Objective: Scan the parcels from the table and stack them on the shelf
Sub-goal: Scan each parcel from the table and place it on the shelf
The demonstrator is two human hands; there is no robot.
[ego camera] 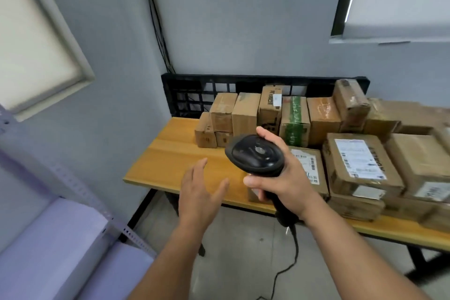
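Gripping the scanner [255,154] in your right hand [289,178], left hand [199,192] open and reaching over the table [170,161], you've got every parcel [358,161] waiting there and the shelf [80,217] looks bare, so it's early going.

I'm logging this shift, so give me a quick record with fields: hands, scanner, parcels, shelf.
left hand: open, holding nothing, over the front edge of the table
right hand: grips the handle of the scanner
scanner: black, its cable hanging down
parcels: cardboard boxes crowd the table's back and right
shelf: at left; no parcel seen on it
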